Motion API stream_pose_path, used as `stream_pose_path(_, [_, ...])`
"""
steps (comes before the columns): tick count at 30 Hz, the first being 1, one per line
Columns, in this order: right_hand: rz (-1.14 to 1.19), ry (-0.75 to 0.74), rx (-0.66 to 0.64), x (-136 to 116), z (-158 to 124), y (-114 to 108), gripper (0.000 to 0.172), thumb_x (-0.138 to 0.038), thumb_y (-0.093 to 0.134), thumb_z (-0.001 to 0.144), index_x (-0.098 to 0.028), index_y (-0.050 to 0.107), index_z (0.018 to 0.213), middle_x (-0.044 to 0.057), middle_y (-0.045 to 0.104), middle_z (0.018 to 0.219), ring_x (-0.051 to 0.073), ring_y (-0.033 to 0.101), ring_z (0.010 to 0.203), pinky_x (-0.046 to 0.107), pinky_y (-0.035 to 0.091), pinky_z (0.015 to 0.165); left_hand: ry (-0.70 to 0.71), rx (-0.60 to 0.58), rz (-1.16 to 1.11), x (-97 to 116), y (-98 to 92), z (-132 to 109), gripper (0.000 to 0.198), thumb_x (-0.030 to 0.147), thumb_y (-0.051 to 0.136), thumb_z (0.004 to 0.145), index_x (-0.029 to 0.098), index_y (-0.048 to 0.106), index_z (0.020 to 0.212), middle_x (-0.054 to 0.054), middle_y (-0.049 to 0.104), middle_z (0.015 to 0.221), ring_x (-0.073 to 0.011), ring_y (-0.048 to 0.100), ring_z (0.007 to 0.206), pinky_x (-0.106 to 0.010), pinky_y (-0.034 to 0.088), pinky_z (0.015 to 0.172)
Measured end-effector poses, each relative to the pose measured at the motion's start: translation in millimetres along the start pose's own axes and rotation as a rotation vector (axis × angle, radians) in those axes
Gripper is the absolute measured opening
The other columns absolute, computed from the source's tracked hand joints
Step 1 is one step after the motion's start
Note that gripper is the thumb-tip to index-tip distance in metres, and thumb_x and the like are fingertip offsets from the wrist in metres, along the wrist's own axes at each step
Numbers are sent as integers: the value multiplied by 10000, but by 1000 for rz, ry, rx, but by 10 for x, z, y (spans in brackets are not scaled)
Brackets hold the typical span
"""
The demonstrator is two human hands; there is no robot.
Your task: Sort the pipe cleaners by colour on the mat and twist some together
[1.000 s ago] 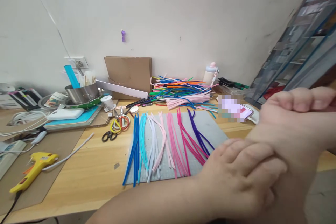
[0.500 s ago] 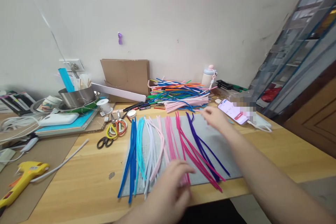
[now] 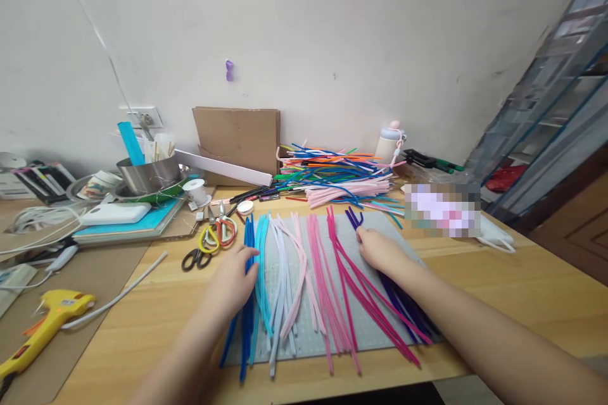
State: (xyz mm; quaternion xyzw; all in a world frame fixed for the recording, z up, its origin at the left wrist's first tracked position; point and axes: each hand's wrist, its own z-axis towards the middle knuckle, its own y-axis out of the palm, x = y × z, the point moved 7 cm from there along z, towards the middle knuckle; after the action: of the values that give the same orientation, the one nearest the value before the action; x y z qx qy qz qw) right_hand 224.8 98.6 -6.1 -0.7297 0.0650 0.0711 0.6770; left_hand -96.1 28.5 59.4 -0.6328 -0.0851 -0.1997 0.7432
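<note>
Bunches of pipe cleaners lie side by side on a grey cutting mat [image 3: 308, 349]. From left to right they run from blue [image 3: 247, 310] and turquoise [image 3: 263, 278] through white [image 3: 281, 285], pale pink [image 3: 301, 266] and pink [image 3: 323, 291] to magenta [image 3: 365, 291] and dark purple [image 3: 354, 218]. Over the blue bunch lies my left hand [image 3: 237, 278], its thumb and fingers apart. At the upper part of the purple bunch, my right hand [image 3: 377, 250] has its fingers closed around the stems; the hand and forearm hide part of that bunch.
Behind the mat is a pile of mixed pipe cleaners [image 3: 342, 171], with a bottle [image 3: 390, 142] beside it. Scissors [image 3: 197, 257], pliers [image 3: 223, 228] and a thread spool [image 3: 194, 192] sit to the left. A yellow glue gun [image 3: 52, 323] rests farther left; a blurred-out phone [image 3: 441, 209] lies right.
My left hand has moved left from the pink bunch to the blue one. My right hand has come down onto the purple bunch. The view has shifted slightly left.
</note>
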Motion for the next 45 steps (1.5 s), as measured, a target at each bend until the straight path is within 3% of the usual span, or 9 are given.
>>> stream_pose_path(7, [86,-33,90,123,55,-73,161,-101,438,751,-175,569,811,71,634,810,179,579,754,259,345,620,50,-64,77,321,242,272,300,246,475,823,146,622,1066,-122,620,1054,-245,586,1007,-349,433,890])
stream_pose_path(11, [181,-48,147,257,74,-155,230,-90,392,760,-171,591,843,62,639,861,168,585,812,245,390,683,53,-32,145,428,346,211,432,328,496,836,112,551,1206,-201,490,1295,-332,398,1247,-449,300,1015])
stream_pose_path(20, [358,-62,165,389,72,-99,373,-103,415,761,-104,653,1048,121,621,1099,208,556,1050,300,377,940,-88,-96,383,91,476,140,685,543,326,879,75,365,1378,-199,280,1464,-312,175,1376,-488,91,1101])
stream_pose_path(24, [446,-40,141,414,23,-39,410,-103,426,741,-115,652,1084,118,632,1052,171,635,803,276,472,761,-115,-112,337,-148,480,152,670,555,283,888,139,313,1412,-164,172,1508,-282,105,1392,-451,112,1109])
stream_pose_path(27, [533,4,96,472,26,37,436,-120,412,758,-126,624,1139,60,666,774,112,573,481,232,458,522,-46,-133,240,-266,513,178,649,572,241,893,206,271,1429,-126,95,1530,-283,56,1394,-450,143,1104])
stream_pose_path(31, [604,65,57,529,42,115,454,-147,383,784,-112,584,1190,-41,504,424,112,498,346,200,392,400,40,-125,195,-314,575,220,594,565,249,900,280,284,1419,-70,134,1531,-295,44,1394,-478,145,1101])
stream_pose_path(35, [575,34,82,412,-7,62,449,-130,369,777,-129,602,1161,17,623,643,109,558,433,222,450,475,57,-131,199,-283,653,240,602,567,283,892,263,314,1410,-89,218,1508,-298,140,1385,-488,180,1093])
stream_pose_path(40, [430,-53,119,104,-61,-91,425,-57,374,764,-108,661,1072,127,611,1082,184,586,986,289,414,902,6,-163,206,-259,678,255,621,566,296,883,252,298,1419,-90,211,1512,-304,182,1375,-466,202,1091])
stream_pose_path(45, [290,-110,65,-281,-157,-72,324,-252,406,867,-118,685,962,130,572,1019,191,591,906,283,402,881,-22,-187,207,-190,721,263,599,556,297,883,270,317,1409,-109,201,1514,-319,147,1379,-479,180,1091])
